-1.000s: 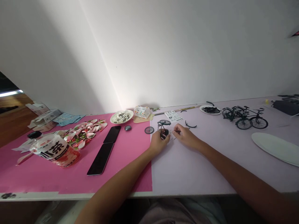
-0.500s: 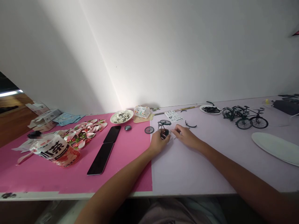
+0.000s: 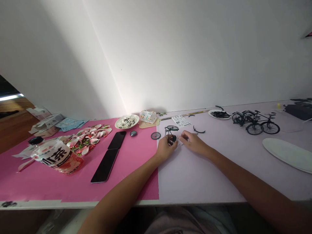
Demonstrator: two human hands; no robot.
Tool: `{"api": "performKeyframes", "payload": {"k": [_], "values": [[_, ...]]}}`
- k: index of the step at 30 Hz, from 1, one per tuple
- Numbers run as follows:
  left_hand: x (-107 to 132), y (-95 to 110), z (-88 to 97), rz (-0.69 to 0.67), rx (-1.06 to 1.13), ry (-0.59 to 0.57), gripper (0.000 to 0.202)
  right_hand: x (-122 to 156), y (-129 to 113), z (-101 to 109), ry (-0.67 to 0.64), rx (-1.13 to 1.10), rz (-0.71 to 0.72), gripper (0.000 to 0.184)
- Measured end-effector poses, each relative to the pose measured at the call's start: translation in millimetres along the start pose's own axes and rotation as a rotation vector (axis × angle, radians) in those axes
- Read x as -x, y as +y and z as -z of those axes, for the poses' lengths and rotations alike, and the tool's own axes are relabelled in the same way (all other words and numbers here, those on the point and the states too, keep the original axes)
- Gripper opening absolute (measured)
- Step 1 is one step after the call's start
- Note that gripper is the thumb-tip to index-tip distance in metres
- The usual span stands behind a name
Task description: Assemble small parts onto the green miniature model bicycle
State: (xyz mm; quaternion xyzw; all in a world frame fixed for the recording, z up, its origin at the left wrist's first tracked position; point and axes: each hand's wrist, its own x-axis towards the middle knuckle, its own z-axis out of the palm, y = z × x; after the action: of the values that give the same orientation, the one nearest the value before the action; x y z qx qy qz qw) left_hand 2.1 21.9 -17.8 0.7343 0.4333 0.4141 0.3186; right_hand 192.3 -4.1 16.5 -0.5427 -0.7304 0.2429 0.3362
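Note:
My left hand point(image 3: 167, 148) is closed around a small dark model bicycle point(image 3: 170, 130), whose one wheel points toward the wall. My fingers hide much of its frame. Close on its right, my right hand point(image 3: 191, 141) pinches at the near end of the model; a thin pale piece shows by the fingertips, too small to name. A loose spoked wheel point(image 3: 155, 136) lies flat to the left of my left hand. Beyond my right hand is a curved black strip point(image 3: 199, 130). A printed instruction sheet point(image 3: 180, 121) lies behind the model.
Finished-looking model bicycles point(image 3: 255, 122) stand at the right, near a plate of black parts point(image 3: 219, 114) and a white oval plate point(image 3: 287, 154). Leftward are a dark folding phone point(image 3: 107, 162), a drink bottle point(image 3: 58, 156), a pile of petals point(image 3: 91, 138) and a plate of white bits point(image 3: 127, 122).
Almost nothing differs. My right hand has shifted slightly at the model, while my left hand keeps its hold in the same place.

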Motion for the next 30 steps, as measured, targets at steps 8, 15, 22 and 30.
{"api": "performKeyframes", "payload": {"k": [8, 15, 22, 30], "values": [[-0.2, -1.1, -0.7, -0.002, -0.007, -0.007, 0.022, -3.5, 8.1, -3.2, 0.014, 0.005, 0.020, 0.026], [-1.0, -5.1, -1.3, 0.013, 0.013, -0.004, 0.026, -3.2, 8.5, -3.0, -0.021, -0.002, 0.035, 0.027], [-1.2, -7.6, -1.7, 0.002, 0.009, 0.007, 0.027, -3.9, 11.1, -3.9, -0.018, -0.012, 0.036, 0.026], [-1.8, -7.8, -1.5, -0.002, 0.000, 0.001, 0.025, -1.5, 4.1, -1.6, -0.045, -0.014, 0.017, 0.023]]}}
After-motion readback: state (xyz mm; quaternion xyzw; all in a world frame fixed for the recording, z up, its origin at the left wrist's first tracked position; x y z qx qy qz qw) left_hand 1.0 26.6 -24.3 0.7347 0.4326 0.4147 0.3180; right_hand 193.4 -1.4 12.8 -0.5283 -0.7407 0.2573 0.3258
